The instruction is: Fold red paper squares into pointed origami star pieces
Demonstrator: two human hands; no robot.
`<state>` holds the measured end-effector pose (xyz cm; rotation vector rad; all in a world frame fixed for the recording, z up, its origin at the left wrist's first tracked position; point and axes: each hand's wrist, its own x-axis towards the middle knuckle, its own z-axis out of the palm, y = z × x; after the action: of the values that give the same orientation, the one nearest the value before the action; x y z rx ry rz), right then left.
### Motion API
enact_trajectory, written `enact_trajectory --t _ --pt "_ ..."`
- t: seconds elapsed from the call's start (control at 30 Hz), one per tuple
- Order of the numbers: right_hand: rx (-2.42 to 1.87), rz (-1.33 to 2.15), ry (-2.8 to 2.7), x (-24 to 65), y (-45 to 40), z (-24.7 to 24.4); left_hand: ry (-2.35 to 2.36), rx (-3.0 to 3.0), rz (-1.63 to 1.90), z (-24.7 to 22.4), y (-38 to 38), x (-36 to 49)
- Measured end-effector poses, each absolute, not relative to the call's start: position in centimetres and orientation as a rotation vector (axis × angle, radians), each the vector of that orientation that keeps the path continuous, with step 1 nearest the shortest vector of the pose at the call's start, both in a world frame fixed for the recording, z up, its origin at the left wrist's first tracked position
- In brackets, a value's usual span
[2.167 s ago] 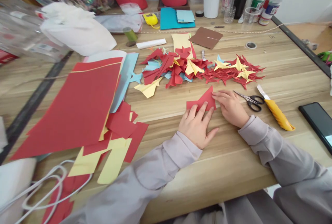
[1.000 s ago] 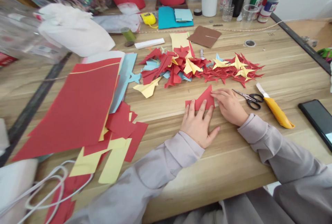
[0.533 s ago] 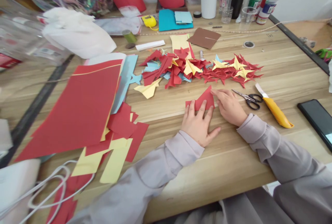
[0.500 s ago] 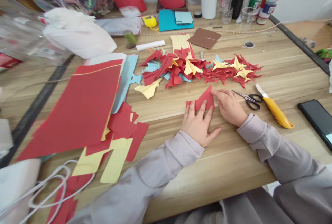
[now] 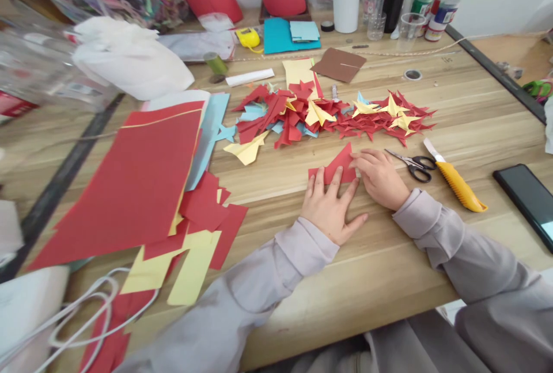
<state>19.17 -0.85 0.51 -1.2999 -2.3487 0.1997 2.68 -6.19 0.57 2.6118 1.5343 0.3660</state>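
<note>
Your left hand lies flat, fingers spread, over the lower edge of a small, peaked red paper piece on the wood-grained table, clasping nothing. Your right hand touches the paper's right edge; whether it pinches cannot be told. Black-handled metal scissors lie just beyond, to the right.

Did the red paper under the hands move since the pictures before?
No. The red paper sits in the same spot, judged against the scissors lying on the table; only the whole view has shifted slightly.
</note>
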Motion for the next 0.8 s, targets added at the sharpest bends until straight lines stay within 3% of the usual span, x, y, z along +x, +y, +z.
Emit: enact_trajectory --t 0.8 --pt "-1.118 0.288 -2.413 19.2 -1.2 1.1 1.199 2.779 0.464 -0.6 -0.7 -1.7"
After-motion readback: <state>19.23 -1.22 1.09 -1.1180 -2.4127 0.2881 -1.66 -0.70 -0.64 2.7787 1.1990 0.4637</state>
